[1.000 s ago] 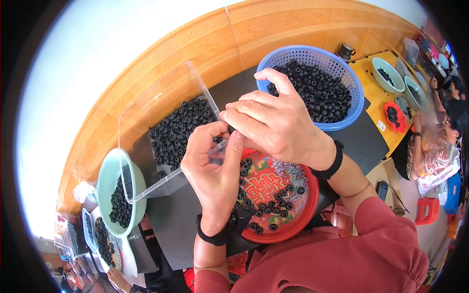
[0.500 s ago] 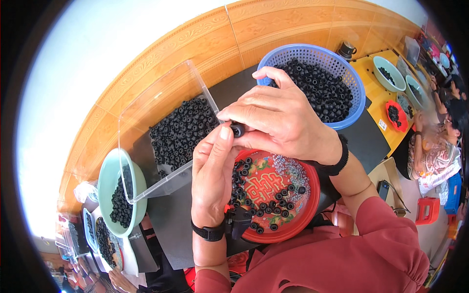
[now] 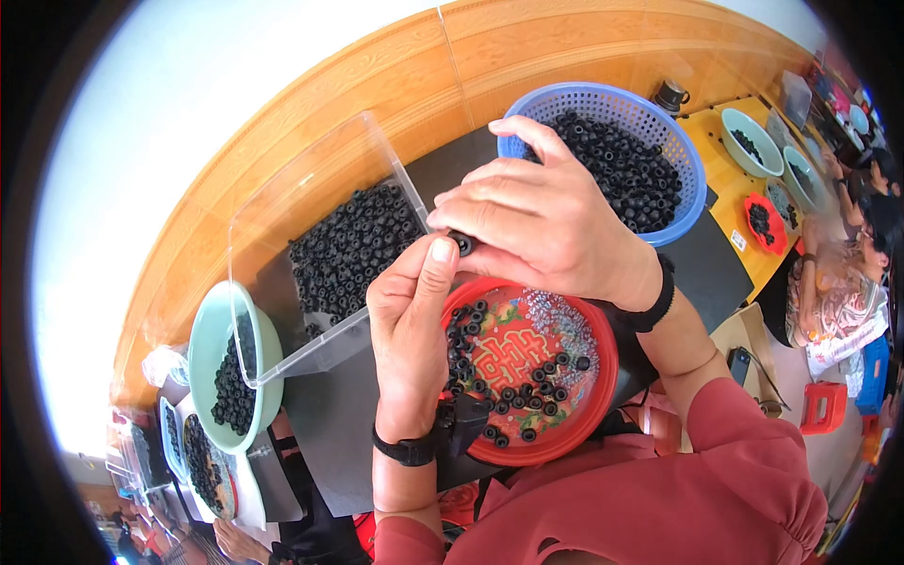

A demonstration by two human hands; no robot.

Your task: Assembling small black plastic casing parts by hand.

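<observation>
Above the table, a small black ring-shaped part (image 3: 461,243) sits between my two hands. The thumb and fingers of my left hand (image 3: 411,306) pinch it from the left. My right hand (image 3: 556,212) closes on it from the other side, its thumb below and one finger raised. Beneath them lies a red round tray (image 3: 607,377) with a patterned bottom, holding loose black parts and tiny clear or silvery bits. Behind my left hand is a clear plastic box (image 3: 311,367) filled with black parts. A blue perforated basket (image 3: 692,160) of the same parts stands beyond my right hand.
A pale green basin (image 3: 268,348) with black parts stands at the left. Along the back runs a wood-toned wall panel (image 3: 395,94). On a yellow table (image 3: 702,137) are more bowls and a red dish (image 3: 774,226). A co-worker (image 3: 838,292) sits at the right; another person's hand (image 3: 240,541) shows lower left.
Both hands have shifted slightly, and the black part between the fingers has turned and moved a little up and right. The trays and containers stay put.
</observation>
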